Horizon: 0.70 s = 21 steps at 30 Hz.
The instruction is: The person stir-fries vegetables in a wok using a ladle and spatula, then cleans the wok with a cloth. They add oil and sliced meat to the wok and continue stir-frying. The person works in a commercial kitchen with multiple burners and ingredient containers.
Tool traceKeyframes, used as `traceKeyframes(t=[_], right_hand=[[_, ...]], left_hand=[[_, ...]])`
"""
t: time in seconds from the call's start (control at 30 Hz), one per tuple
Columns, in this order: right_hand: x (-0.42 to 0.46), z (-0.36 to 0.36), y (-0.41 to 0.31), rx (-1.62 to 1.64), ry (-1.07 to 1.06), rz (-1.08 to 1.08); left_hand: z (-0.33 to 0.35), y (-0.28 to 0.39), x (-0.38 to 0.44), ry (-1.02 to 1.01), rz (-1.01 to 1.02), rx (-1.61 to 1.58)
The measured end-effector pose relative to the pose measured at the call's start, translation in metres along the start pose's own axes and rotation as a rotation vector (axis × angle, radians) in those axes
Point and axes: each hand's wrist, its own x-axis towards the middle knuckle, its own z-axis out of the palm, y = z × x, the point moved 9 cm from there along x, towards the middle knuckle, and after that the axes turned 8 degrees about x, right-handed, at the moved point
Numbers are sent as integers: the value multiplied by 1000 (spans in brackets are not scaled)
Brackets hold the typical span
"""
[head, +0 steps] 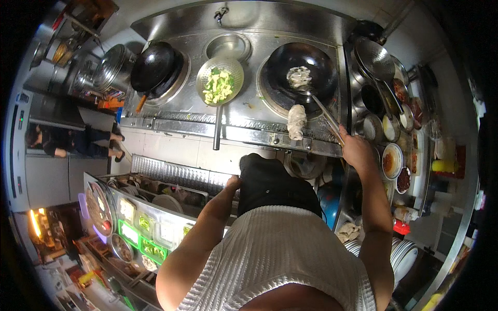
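Note:
My right hand [356, 152] grips the handle of a metal ladle [325, 113], whose bowl rests inside a black wok [325, 64] on the right burner. Pale sliced food [299, 76] lies in the wok beside the ladle's bowl. Near the wok's front rim sits a rolled, light-coloured cloth [297, 122]. Down at my side, my left hand [234, 182] is by my dark trousers; its fingers are mostly hidden. A perforated strainer [200, 83] holding chopped green and pale yellow vegetables [218, 87] lies between the burners, partly over a round metal pan [228, 46], its handle sticking out past the stove edge.
Another black wok [152, 68] is tilted on the left burner. At the right stand bowls of seasoning [392, 161], more ladles and strainers [375, 60], and stacked plates [404, 258]. Behind me at left is a counter with food containers [153, 248]. Another person [74, 142] is at the far left.

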Motion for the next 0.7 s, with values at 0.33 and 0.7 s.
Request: traceKeyframes(t=[0.33,0.7], right_hand=[[11,7,10,130,68,-69],[11,-14,-46,184,15,86]], left_hand=[[-173,3,26,-203,185,-1681],[-277,69,-46,-418,126,-1275]])
